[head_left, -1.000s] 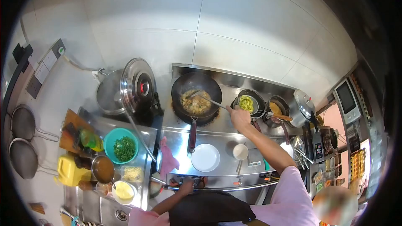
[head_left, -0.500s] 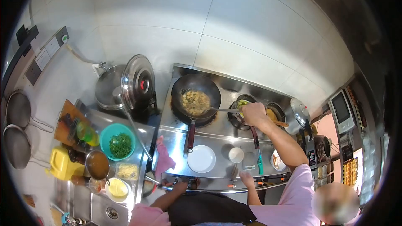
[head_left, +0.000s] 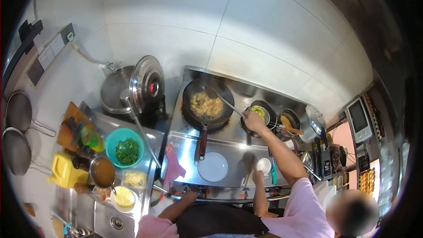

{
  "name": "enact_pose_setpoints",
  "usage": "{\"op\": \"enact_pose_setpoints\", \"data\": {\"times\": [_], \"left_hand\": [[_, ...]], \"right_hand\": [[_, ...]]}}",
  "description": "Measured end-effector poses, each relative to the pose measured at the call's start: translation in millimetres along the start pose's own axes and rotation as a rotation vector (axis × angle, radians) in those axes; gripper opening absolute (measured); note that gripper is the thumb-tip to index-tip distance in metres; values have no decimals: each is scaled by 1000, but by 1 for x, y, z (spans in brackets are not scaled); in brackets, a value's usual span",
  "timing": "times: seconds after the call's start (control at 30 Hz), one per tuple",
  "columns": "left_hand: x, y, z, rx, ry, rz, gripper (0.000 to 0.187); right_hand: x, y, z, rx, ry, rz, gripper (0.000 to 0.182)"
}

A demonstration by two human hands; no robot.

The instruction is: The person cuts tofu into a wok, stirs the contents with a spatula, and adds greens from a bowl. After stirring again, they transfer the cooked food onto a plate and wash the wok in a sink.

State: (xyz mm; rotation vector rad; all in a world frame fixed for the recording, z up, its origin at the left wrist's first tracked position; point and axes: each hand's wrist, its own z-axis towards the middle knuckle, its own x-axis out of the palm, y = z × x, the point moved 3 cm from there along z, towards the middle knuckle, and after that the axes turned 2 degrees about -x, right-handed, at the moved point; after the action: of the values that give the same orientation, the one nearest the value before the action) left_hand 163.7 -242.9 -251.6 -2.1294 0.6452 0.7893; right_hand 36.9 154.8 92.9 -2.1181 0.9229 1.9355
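Observation:
My right hand (head_left: 254, 121) is closed around the long handle of a metal spatula (head_left: 227, 103). The spatula's dark head rests among browned, cubed food (head_left: 206, 107) in a black frying pan (head_left: 227, 89) on the stove. Low at the stove's front, my left hand (head_left: 190, 197) is beside the control knobs (head_left: 202, 191); its fingers are mostly hidden. A white plate (head_left: 213, 167) lies on the steel ledge below the pan. To its right, another person's hand (head_left: 258, 176) holds a small white cup (head_left: 264, 166).
Right of the pan stand a pan of green vegetables (head_left: 258, 112), a pot with yellowish contents (head_left: 287, 120) and a lidded pot (head_left: 313, 117). At left are a large lidded pot (head_left: 113, 90), a turquoise bowl of chopped greens (head_left: 124, 132) and a pink cloth (head_left: 174, 167).
The spatula has swung from the pan's lower right to its upper middle, and my right hand has shifted left. The other person's hand has taken the white cup and moved it right.

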Motion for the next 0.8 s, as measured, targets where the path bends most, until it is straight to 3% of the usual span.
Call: {"op": "enact_pose_setpoints", "data": {"times": [0.07,0.17,0.3,0.47,0.57,0.63,0.7,0.8], "left_hand": [[-3,0,3,29,16,-16,24],[-3,0,7,46,25,3,23],[0,3,8,72,17,17,22],[6,5,14,86,46,63,22],[-9,-3,18,136,82,180,22],[-15,-4,20,160,96,233,22],[-13,-1,29,158,108,236,22],[-29,2,16,99,-139,25,27]], "right_hand": [[44,-26,20,277,140,676,35],[77,-26,9,459,389,1132,30],[84,-55,-13,391,419,913,27],[6,-42,-36,337,231,684,31],[-47,-32,-30,266,223,346,34],[-76,-32,-11,-3,149,-79,35],[-76,-69,32,-317,-26,-198,28],[-113,-40,54,-175,246,-413,25]]}}
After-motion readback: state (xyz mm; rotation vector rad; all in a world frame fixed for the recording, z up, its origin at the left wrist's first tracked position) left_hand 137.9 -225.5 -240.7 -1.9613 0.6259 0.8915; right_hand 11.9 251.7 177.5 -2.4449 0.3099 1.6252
